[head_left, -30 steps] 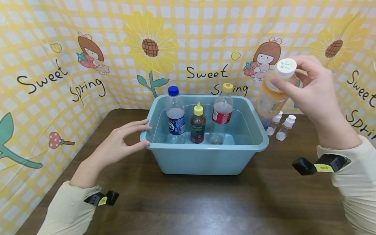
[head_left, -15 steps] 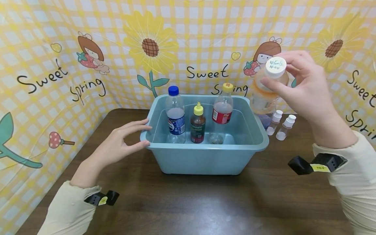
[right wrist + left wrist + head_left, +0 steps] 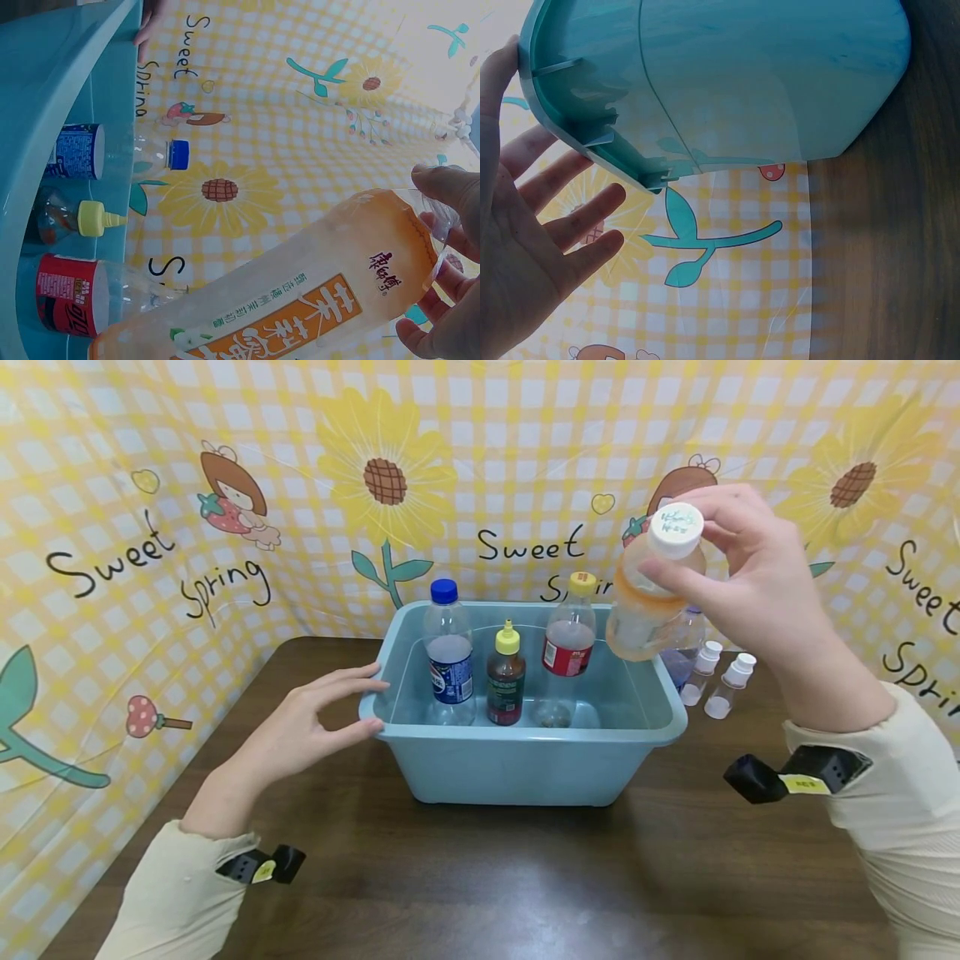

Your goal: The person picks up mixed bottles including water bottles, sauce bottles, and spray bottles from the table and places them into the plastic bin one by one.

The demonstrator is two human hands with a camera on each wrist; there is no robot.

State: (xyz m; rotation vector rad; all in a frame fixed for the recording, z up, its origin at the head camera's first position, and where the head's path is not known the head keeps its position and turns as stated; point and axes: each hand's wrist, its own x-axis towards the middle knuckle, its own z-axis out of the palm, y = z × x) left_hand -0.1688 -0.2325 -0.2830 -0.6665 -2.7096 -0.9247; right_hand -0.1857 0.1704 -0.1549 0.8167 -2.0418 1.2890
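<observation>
My right hand [image 3: 757, 568] grips an orange-tinted plastic drink bottle [image 3: 648, 602] around its neck, just below the white cap. The bottle hangs tilted over the right rim of a blue plastic tub [image 3: 517, 768]; its printed label faces the right wrist view. My left hand [image 3: 300, 722] touches the tub's left rim with its fingers extended. Inside the tub stand a blue-capped bottle [image 3: 450, 668], a dark sauce bottle [image 3: 506, 685] with a yellow nozzle cap, and a red-labelled bottle [image 3: 570, 643] with a yellow cap.
Right of the tub, on the dark wooden table [image 3: 480, 885], stand two small white-capped bottles [image 3: 722, 697] and a purplish clear bottle [image 3: 677, 667], partly hidden behind the rim. A yellow checked cloth [image 3: 510, 443] hangs behind and along the left side.
My right hand has carried the orange-tinted bottle leftward, from beyond the tub's right side to over its right rim. The left hand has stayed at the left rim.
</observation>
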